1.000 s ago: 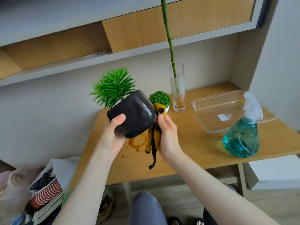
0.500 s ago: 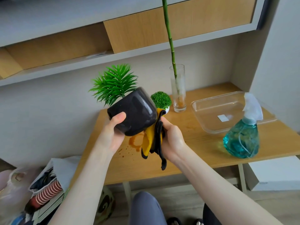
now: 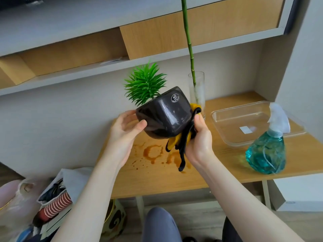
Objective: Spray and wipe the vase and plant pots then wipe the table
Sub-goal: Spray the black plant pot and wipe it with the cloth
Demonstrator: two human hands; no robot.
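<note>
Both hands hold things above the worktop's near half. Left hand [image 3: 125, 131] grips the dark plant pot [image 3: 164, 112] by its rim side, thumb on the near wall, fingers curled behind. Right hand [image 3: 199, 142] pinches a bunched yellow and black cloth [image 3: 181, 143] and presses it to the pot's right wall and underside; loose ends dangle below.

That pot lies tipped, its base toward the viewer and right, its spiky green plant [image 3: 145, 86] pointing up and away to the left. So the cloth sits right of the pot, and the right hand is the nearer one for wiping the base.

Below them, brown ring stains [image 3: 153, 152] mark the worktop [image 3: 218, 165]. Further right stands a teal spray bottle [image 3: 267, 151], then a clear tray [image 3: 227, 117]. At the back, a glass vase [image 3: 196, 88] holds a tall green stem.
</note>
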